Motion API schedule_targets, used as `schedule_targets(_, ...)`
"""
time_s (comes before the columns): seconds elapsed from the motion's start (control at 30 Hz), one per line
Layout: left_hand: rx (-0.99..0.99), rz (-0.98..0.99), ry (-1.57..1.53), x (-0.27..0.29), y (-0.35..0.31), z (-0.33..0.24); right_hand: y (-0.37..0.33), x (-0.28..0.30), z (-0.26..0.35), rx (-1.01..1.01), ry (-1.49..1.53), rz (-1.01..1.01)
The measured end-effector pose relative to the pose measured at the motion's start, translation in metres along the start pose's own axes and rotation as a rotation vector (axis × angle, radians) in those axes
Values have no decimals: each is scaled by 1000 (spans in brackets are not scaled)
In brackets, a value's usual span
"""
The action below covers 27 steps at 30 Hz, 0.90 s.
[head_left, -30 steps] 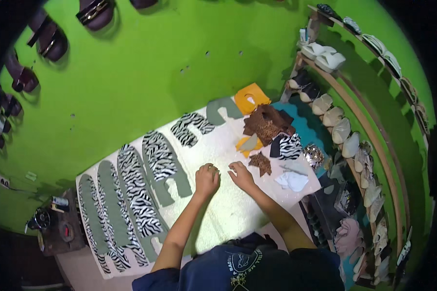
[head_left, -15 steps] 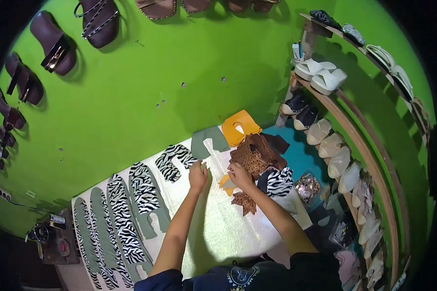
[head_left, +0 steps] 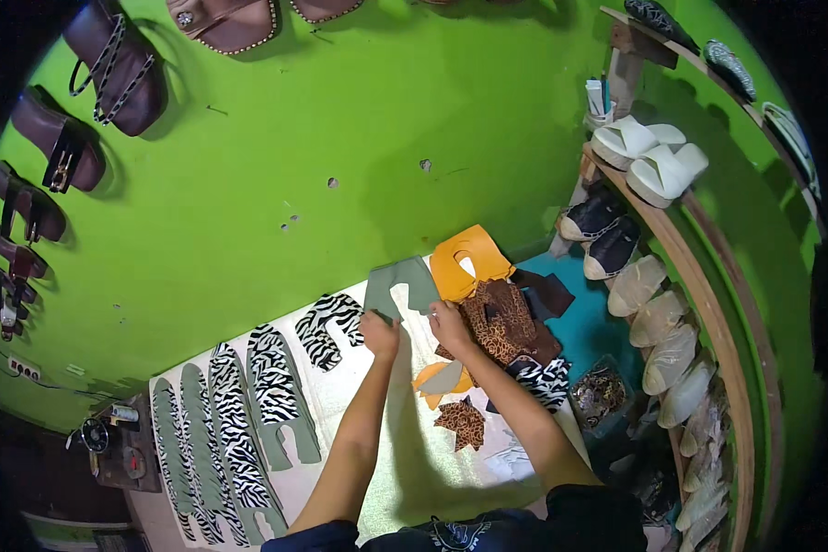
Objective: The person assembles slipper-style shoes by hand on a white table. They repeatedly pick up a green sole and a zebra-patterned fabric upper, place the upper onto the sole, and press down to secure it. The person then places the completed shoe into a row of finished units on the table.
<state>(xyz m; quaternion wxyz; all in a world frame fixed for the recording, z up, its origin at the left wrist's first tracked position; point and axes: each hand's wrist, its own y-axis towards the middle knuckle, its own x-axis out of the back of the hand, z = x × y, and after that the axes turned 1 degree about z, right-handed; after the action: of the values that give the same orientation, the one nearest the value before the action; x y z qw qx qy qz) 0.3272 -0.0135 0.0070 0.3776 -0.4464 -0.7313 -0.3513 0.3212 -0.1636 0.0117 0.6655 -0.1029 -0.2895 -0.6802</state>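
A grey-green U-shaped upper piece (head_left: 397, 274) lies at the far edge of the white table, by the wall. At its left leg is my left hand (head_left: 380, 335), fingers closed on the near end. My right hand (head_left: 450, 325) pinches the near end of the right leg. To the left lies a zebra-print U-shaped piece (head_left: 316, 333). An orange cut piece (head_left: 469, 260) and a heap of leopard-print pieces (head_left: 501, 317) sit on the right. Below my right hand are small orange and grey scraps (head_left: 442, 379) and a leopard-print scrap (head_left: 461, 424).
Rows of zebra-print and green pieces (head_left: 236, 414) cover the table's left side. A wooden rack (head_left: 676, 244) on the right holds white sandals (head_left: 651, 156) and wrapped shoes (head_left: 670, 359). Sandals (head_left: 120, 69) hang on the green wall. A small fan (head_left: 95, 434) stands at far left.
The view has shifted, so the wall sandals and rack sit differently in it. My hands have moved farther from me, up to the legs of the grey-green piece, and my left fingers have closed.
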Motion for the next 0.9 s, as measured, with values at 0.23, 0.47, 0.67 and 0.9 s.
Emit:
schedule_targets(0.23,188,202,-125,-8,13,-5,7,-13,-14,-41,76,58)
schedule_targets(0.47,-15,65,-684,-15,14,-12,4,-17,-17,68,137,-38)
schedule_targets(0.67,-28,190,-1040,17,-9,-20,-10,-4,3,-42,356,42)
schedule_targets(0.9,-207,464,-1212,70,-99,-7,-20,17,49,-518,1201,156)
